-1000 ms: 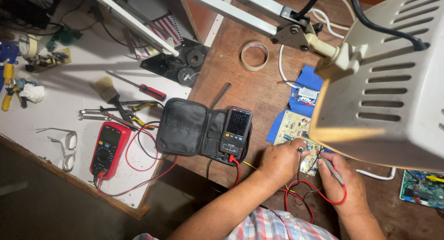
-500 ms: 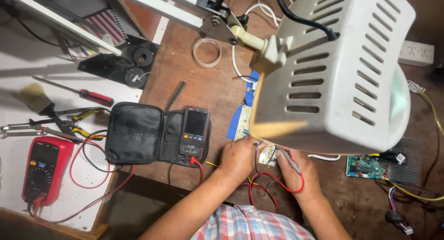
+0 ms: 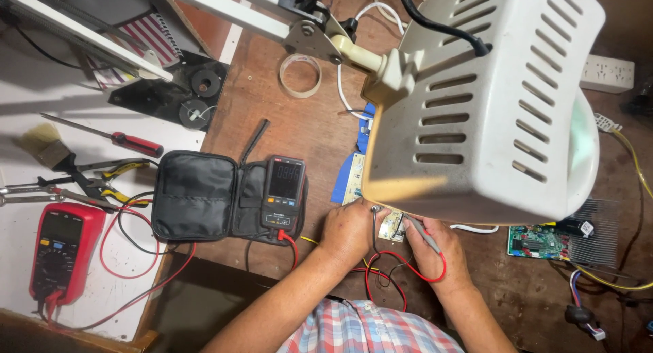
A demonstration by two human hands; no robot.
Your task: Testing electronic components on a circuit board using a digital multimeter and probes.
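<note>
- Overhead, a cream slotted lamp housing on a jointed arm fills the upper right and hides most of the pale circuit board under it.
- Brown wooden bench carries everything; a white sheet covers its left part.
- Black zip case lies open, with a slim black multimeter on its right flap, display lit.
- Red multimeter sits far left, its red and black leads looping over the white sheet.
- Green circuit board lies right of the hands, beside a finned heatsink.
- Left hand is curled, fingers closed around a black probe set upright at the pale board's edge.
- Right hand pinches a grey-tipped probe, slanted toward the same board.
- Red lead loops between the two wrists.
- Red-handled screwdriver, a brush and pliers lie at left.
- Tape roll rests near the lamp joint.
</note>
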